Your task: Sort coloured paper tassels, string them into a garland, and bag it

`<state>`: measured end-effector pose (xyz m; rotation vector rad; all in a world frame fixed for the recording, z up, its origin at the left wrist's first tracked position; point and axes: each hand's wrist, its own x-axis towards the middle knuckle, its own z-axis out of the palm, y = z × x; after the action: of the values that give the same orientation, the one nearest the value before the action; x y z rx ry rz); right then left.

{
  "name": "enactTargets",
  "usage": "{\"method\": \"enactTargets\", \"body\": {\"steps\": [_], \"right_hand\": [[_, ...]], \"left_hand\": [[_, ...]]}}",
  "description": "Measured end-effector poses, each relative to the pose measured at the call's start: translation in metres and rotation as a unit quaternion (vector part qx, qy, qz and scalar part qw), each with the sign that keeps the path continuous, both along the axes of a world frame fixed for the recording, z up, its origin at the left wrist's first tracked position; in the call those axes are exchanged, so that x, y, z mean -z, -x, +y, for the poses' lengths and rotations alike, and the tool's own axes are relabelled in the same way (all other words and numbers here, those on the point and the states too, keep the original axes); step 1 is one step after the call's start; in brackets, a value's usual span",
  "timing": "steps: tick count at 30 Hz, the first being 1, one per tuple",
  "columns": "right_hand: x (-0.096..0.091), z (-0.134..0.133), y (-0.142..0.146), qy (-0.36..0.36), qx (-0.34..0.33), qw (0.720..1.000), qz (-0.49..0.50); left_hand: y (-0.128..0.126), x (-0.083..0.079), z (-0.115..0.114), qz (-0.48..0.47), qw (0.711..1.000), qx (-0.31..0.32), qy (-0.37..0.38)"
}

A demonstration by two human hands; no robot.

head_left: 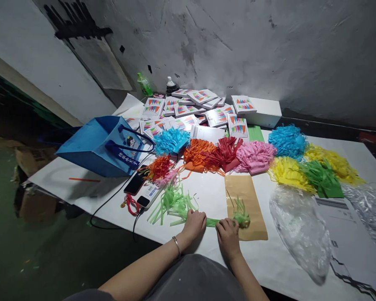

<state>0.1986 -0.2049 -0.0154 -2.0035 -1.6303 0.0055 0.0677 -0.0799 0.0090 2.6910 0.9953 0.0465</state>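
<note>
A light green tissue-paper tassel (pixel 212 222) lies stretched sideways at the table's near edge, its middle drawn into a narrow band. My left hand (pixel 194 225), with a bracelet at the wrist, is closed on the left part of the band. On the right part, my right hand (pixel 228 235) is closed too. Loose fringe (pixel 175 200) spreads to the left of my left hand. Beyond my right hand, a fringed bunch (pixel 242 218) rests over a brown paper envelope (pixel 249 192). My fingers hide the gripped parts of the paper.
Tissue tassel bundles in blue (pixel 172 140), orange (pixel 200 154), red (pixel 228 152) and pink (pixel 256 156) line the middle. Behind them are piled printed boxes (pixel 203 96). Phones (pixel 148 194) with cables and a blue bag (pixel 97 146) are left; clear plastic bags (pixel 303 234) lie right.
</note>
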Motion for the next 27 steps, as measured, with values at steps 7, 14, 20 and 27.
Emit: {"method": "enactTargets", "body": {"steps": [7, 14, 20, 27], "right_hand": [[0.0, 0.001, -0.004, -0.017, 0.034, 0.999, 0.014], [0.004, -0.007, -0.004, -0.02, -0.039, 0.999, 0.004], [0.004, -0.021, -0.007, -0.008, -0.047, 0.999, -0.01], [-0.002, -0.009, -0.001, 0.033, 0.046, 0.998, -0.007]], "left_hand": [[0.02, 0.0, -0.007, -0.075, 0.993, 0.086, -0.011], [0.027, 0.015, -0.016, -0.109, 0.987, 0.11, -0.034], [0.031, 0.014, -0.019, -0.089, 0.991, 0.096, -0.027], [0.021, 0.001, -0.021, -0.036, 0.998, 0.024, -0.036]]}}
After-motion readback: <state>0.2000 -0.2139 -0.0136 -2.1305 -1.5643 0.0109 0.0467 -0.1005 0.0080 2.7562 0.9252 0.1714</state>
